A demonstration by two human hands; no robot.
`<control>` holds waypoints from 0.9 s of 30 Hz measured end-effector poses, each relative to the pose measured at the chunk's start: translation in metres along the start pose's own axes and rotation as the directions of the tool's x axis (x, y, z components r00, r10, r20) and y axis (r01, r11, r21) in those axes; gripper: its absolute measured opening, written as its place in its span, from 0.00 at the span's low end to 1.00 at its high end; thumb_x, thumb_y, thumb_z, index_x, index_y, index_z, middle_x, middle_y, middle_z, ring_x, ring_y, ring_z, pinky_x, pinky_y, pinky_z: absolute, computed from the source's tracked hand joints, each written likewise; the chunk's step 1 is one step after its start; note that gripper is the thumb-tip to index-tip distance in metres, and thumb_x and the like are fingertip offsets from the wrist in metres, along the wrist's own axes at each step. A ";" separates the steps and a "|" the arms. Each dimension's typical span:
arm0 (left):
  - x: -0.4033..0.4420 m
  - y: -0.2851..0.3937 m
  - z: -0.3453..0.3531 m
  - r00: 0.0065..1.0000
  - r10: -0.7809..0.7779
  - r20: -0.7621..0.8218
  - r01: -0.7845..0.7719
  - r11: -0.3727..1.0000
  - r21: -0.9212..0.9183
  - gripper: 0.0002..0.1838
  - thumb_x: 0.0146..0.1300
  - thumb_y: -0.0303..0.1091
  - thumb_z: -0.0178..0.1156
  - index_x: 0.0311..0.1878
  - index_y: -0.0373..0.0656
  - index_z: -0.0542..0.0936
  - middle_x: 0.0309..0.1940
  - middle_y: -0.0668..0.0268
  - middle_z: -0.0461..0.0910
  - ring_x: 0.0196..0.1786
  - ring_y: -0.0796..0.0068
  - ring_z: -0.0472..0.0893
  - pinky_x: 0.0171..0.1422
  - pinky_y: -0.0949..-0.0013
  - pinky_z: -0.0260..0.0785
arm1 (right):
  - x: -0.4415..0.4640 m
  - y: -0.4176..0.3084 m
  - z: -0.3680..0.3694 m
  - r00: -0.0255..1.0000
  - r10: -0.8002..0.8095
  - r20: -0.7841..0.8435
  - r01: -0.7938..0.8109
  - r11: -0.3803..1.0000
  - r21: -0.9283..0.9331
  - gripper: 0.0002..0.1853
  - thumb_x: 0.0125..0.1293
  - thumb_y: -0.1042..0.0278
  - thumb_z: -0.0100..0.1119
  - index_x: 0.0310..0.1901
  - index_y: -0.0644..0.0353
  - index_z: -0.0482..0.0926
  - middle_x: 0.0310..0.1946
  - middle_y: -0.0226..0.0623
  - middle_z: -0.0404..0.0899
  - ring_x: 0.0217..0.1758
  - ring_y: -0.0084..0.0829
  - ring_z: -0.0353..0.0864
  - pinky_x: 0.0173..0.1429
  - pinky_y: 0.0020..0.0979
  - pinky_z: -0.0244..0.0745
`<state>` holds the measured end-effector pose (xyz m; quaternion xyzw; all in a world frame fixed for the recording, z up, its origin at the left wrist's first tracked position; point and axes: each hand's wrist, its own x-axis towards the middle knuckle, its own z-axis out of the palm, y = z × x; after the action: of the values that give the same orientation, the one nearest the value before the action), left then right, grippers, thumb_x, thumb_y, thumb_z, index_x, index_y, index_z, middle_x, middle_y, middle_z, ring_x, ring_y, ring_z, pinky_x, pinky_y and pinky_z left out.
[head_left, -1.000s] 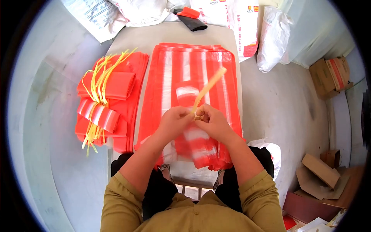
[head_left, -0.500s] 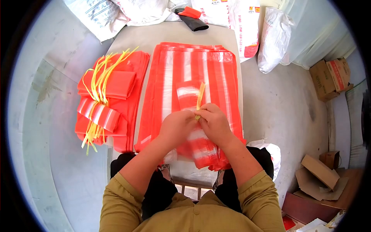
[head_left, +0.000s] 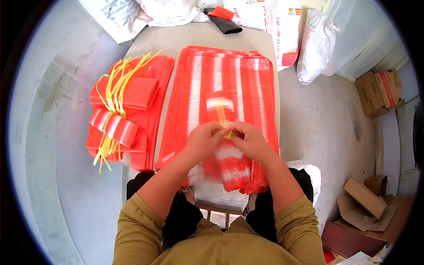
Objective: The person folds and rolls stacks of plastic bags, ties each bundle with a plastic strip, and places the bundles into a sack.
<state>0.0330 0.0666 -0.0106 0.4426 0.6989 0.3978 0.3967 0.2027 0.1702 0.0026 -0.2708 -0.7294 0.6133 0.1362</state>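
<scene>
Grey table, striped bags, hands together

Both bare hands, left hand and right hand, meet with fingertips pinched together above the table's near half.

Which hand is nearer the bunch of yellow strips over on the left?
Left. The left hand is to the right of the bunch of yellow strips; the right hand is farther right.

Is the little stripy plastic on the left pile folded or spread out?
Folded: the stripy plastic is a narrow bundle, with yellow strings lying partly over it.
</scene>
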 end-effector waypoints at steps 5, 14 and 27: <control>0.006 -0.022 0.003 0.997 0.064 -0.042 -0.065 0.998 -0.001 0.09 0.74 0.33 0.62 0.41 0.37 0.82 0.31 0.68 0.83 0.33 0.76 0.80 0.38 0.68 0.72 | -0.001 0.010 0.005 0.965 -0.237 -0.115 0.214 0.959 -0.184 0.06 0.65 0.78 0.63 0.42 0.62 0.84 0.43 0.38 0.80 0.47 0.37 0.82 0.54 0.33 0.76; -0.005 0.012 -0.012 0.902 0.304 -0.308 -0.051 0.781 0.623 0.10 0.67 0.29 0.65 0.49 0.37 0.78 0.42 0.52 0.80 0.43 0.57 0.83 0.46 0.63 0.76 | -0.015 0.003 -0.023 0.975 -0.222 0.027 0.217 0.909 -0.355 0.20 0.66 0.77 0.65 0.60 0.59 0.80 0.55 0.40 0.76 0.53 0.33 0.80 0.57 0.33 0.77; -0.028 0.009 -0.022 0.964 -0.207 0.164 0.260 0.854 -0.451 0.20 0.75 0.40 0.62 0.61 0.37 0.75 0.55 0.58 0.81 0.57 0.66 0.83 0.59 0.61 0.77 | -0.020 -0.004 -0.009 0.998 -0.013 0.056 -0.006 0.947 0.321 0.36 0.78 0.68 0.54 0.82 0.57 0.53 0.67 0.45 0.75 0.60 0.31 0.79 0.64 0.33 0.76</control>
<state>0.0243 0.0390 0.0111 0.2665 0.6077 0.4787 0.5749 0.2227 0.1659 0.0114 -0.2258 -0.6240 0.7311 0.1585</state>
